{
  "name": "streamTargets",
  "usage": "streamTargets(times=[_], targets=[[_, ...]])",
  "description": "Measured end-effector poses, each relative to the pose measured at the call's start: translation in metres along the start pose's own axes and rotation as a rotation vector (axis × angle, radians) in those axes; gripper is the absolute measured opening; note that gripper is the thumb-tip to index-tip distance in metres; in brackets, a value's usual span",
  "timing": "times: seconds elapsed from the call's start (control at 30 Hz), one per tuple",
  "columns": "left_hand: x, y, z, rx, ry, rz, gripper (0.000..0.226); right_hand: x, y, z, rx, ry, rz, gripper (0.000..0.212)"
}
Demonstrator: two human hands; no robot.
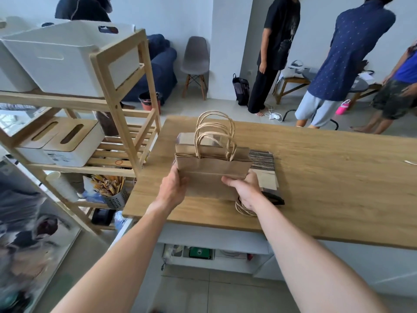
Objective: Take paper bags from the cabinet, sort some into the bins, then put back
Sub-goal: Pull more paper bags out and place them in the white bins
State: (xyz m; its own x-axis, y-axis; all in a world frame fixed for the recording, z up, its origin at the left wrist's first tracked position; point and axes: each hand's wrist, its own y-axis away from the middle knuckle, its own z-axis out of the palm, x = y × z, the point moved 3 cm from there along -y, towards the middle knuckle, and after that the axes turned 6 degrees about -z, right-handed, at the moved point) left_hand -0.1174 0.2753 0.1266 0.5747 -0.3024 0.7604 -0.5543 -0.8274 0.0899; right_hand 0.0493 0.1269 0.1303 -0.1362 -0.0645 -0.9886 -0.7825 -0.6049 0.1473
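A stack of flat brown paper bags (212, 170) with twisted paper handles is held just above the wooden table (316, 177), handles pointing away from me. My left hand (172, 188) grips its left edge and my right hand (244, 190) grips its right edge. Under and to the right of the stack lie black-and-white striped bags (262, 160) and another brown bag (268, 180). More twisted handles (242, 208) stick out below my right wrist. A large white bin (58, 57) sits on top of the wooden shelf (126, 98) at the left.
Two white boxes with slotted wooden lids (65, 143) stand on the shelf's middle level; a metal cup of utensils (114, 197) sits lower down. Three people (352, 55) stand beyond the table's far side. A grey chair (195, 62) is against the back wall.
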Motion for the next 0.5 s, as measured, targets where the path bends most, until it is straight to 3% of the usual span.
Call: streamTargets(times=[0.1,0.27,0.4,0.5], targets=[[-0.004,0.001,0.001,0.023,-0.005,-0.011,0.049,0.010,0.004,0.005,0.067,-0.004,0.005,0.040],[-0.015,0.004,0.000,-0.016,-0.007,-0.076,0.044,0.018,0.014,0.013,0.025,0.016,0.047,0.040],[-0.017,0.011,-0.003,0.059,-0.087,-0.052,0.050,0.016,0.014,0.016,0.014,0.062,0.022,0.069],[-0.016,0.016,0.000,0.098,-0.146,-0.061,0.043,0.015,0.017,0.019,0.005,0.093,0.021,0.052]])
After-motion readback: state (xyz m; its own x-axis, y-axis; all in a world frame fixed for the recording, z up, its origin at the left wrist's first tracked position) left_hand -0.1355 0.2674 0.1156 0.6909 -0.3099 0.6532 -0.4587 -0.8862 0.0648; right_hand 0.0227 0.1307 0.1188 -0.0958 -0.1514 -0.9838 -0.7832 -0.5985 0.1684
